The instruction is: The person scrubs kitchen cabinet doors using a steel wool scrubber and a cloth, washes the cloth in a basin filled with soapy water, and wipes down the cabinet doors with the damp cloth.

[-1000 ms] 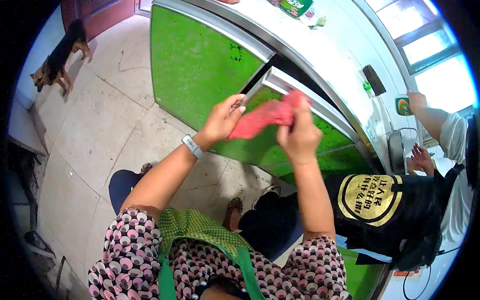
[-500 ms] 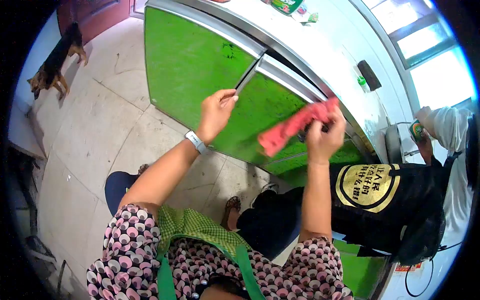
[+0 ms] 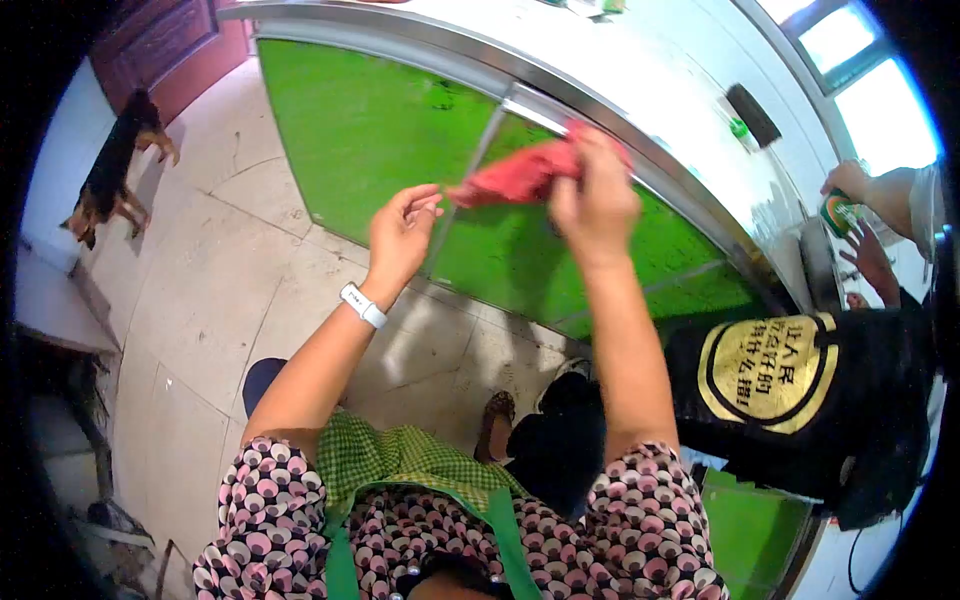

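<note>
My right hand [image 3: 597, 205] is closed around a bunched red cloth [image 3: 520, 172], blurred by motion, in front of the green cabinet door [image 3: 530, 235] just under the counter edge. The cloth's loose end trails left towards my left hand [image 3: 405, 228]. That hand has its fingers curled together near the seam between two green doors; what they hold, if anything, is too small to make out. The door lies nearly flush with the neighbouring green door [image 3: 370, 130]. My left wrist wears a pale watch [image 3: 362, 306].
A co-worker in a black apron [image 3: 780, 370] stands close on the right, holding a green container [image 3: 836, 212] near a metal basin [image 3: 818, 265]. A dog [image 3: 118, 170] stands on the tiled floor at left. The white counter [image 3: 640, 90] carries a dark block [image 3: 753, 115].
The gap above the right door has closed. My right hand and the cloth have moved up and left from their place half a second ago. The co-worker's lower hand has come away from the green container.
</note>
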Action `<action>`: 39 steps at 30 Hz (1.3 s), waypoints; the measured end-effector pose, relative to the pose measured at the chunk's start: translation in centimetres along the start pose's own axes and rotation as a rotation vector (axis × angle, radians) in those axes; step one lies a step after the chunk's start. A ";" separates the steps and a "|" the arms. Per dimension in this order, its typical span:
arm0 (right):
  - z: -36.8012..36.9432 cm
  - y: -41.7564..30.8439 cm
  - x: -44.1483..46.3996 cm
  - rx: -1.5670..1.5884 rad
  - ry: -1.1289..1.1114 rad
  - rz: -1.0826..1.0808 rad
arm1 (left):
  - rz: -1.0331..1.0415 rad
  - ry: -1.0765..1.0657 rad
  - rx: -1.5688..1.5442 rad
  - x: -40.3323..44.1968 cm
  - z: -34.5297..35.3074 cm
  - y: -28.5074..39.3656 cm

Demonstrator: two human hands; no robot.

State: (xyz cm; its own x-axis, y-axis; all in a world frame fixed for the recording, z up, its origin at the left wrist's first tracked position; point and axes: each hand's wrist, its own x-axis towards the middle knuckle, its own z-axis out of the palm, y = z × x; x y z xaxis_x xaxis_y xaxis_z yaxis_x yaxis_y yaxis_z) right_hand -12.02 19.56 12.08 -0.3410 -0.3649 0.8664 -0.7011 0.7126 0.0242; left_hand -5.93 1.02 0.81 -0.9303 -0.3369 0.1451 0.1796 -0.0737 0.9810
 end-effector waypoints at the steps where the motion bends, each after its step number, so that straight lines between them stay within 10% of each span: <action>1: -1.4 1.4 -0.9 -0.038 -0.023 0.024 | 0.013 0.010 -0.011 0.3 -0.1 0.1; 19: -2.1 0.4 -2.0 0.010 0.272 0.387 | -0.170 -0.222 -0.241 -3.4 -2.9 2.3; 27: 5.9 -6.9 3.1 0.297 0.066 0.107 | -0.189 -0.115 -0.293 -3.2 -2.5 4.2; 30: 6.6 -9.8 1.3 0.590 -0.147 0.271 | -0.683 -0.013 -0.840 -2.3 -4.4 4.3; 39: 9.9 -12.3 -9.8 0.692 -0.381 0.511 | -0.796 0.098 -1.095 0.1 -9.0 -4.8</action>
State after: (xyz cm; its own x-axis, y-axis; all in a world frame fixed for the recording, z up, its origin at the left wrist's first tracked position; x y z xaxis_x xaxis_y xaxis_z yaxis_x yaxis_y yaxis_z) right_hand -6.25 8.48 -1.61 -0.8061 -0.3649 0.4658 -0.5847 0.3702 -0.7218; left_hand -4.02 -7.11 -5.00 -0.8823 0.0852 -0.4628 -0.1887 -0.9650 0.1821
